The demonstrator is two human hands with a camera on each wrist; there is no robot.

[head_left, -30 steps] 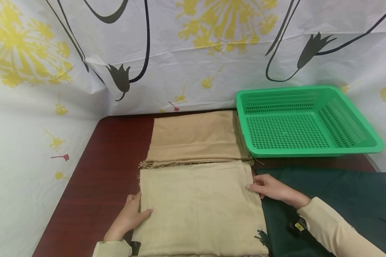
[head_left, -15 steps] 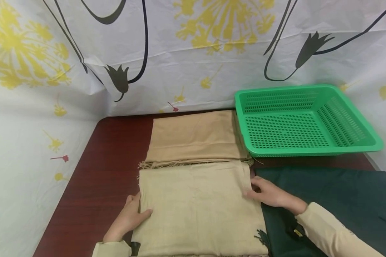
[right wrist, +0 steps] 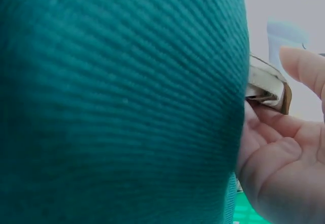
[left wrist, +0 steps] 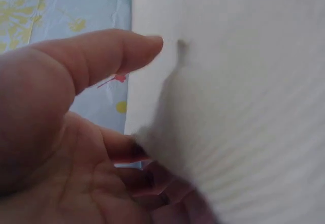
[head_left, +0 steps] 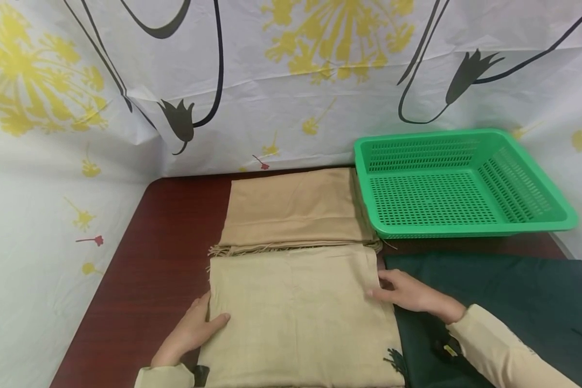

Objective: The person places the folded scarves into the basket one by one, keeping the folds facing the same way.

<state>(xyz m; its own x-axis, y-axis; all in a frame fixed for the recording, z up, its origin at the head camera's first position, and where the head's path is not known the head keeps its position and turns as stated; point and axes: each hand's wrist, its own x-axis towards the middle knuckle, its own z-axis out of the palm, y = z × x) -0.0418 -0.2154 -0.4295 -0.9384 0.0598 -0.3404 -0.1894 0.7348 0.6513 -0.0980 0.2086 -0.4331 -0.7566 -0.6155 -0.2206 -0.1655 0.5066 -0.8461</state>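
A cream folded scarf [head_left: 291, 318] lies flat at the front middle of the table in the head view. At its left edge is my left hand [head_left: 189, 331], thumb over the top. The left wrist view shows that straight thumb [left wrist: 117, 54] a little above the cloth, the other fingertips at or under the edge. My right hand [head_left: 409, 291] reaches in at the opposite edge. In the right wrist view its fingers go under the layered edge [right wrist: 266, 87] and its thumb stands apart above; dark green cloth [right wrist: 127, 102] covers much of that view.
A folded tan scarf with fringe [head_left: 296, 207] lies behind the cream one. The green plastic basket [head_left: 475, 229] stands at the back right. Dark green cloth [head_left: 504, 302] spreads under my right forearm, with dark tassels [head_left: 396, 361] near the cream scarf's corner. Patterned sheeting [head_left: 271, 113] hangs behind.
My right hand has slid slightly toward me along the edge, its thumb lower over the cloth than before. My left hand has shifted only slightly. The scarves and basket stay put.
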